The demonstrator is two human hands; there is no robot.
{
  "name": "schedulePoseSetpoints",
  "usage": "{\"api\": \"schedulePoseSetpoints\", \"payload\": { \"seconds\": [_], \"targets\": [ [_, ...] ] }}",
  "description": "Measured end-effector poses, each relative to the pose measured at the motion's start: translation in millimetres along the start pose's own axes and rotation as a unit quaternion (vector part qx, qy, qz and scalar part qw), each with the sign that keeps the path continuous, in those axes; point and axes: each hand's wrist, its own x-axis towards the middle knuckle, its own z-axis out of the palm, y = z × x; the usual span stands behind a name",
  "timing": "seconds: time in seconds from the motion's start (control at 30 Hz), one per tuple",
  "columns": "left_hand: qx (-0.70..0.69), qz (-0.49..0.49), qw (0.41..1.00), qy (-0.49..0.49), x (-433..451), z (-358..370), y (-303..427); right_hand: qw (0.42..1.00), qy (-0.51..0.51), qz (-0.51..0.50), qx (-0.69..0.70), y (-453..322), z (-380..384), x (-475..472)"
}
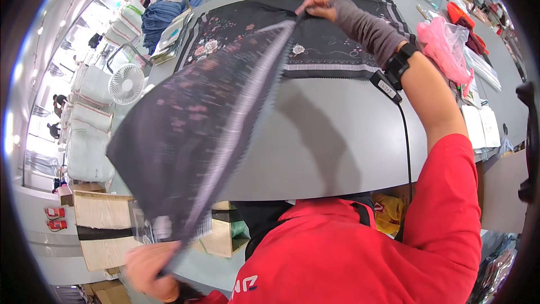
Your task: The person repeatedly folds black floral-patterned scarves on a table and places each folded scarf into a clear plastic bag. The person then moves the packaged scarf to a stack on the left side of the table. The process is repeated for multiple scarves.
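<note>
A black floral-print cloth (pixel 185 109) with a pale border band is stretched slantwise in the air between my two hands, blurred by motion. At its upper end my right hand (pixel 320 6) pinches a corner above the far part of the table. My left hand (pixel 152 270) grips the lower end, out past the table's near edge, and is also blurred. Beneath the raised corner, black floral fabric (pixel 333 48) with a pale patterned border lies spread on the grey table (pixel 320 135). Whether it joins the lifted cloth is hidden.
A small white fan (pixel 126 84) stands on the left near folded blue fabric (pixel 162 21). Pink plastic bags (pixel 443 46) and white papers (pixel 481 124) lie on the right. A black cable (pixel 406 143) hangs from the device on my right wrist. Wooden boxes (pixel 103 228) stand lower left.
</note>
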Motion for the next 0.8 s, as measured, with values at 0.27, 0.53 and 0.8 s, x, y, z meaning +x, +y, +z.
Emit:
{"api": "schedulePoseSetpoints", "payload": {
  "seconds": [0.27,0.53,0.8],
  "targets": [
    [-0.258,0.166,0.917,-0.254,70,157,34,0.871,-0.187,0.318,-0.324,-21,9,-69],
    [-0.377,0.02,0.89,-0.256,61,233,24,0.948,-0.317,-0.001,-0.022,-231,154,-218],
    [0.083,-0.104,0.987,-0.091,-109,189,-103,0.967,-0.068,0.133,0.207,-244,92,-345]
  ]
}}
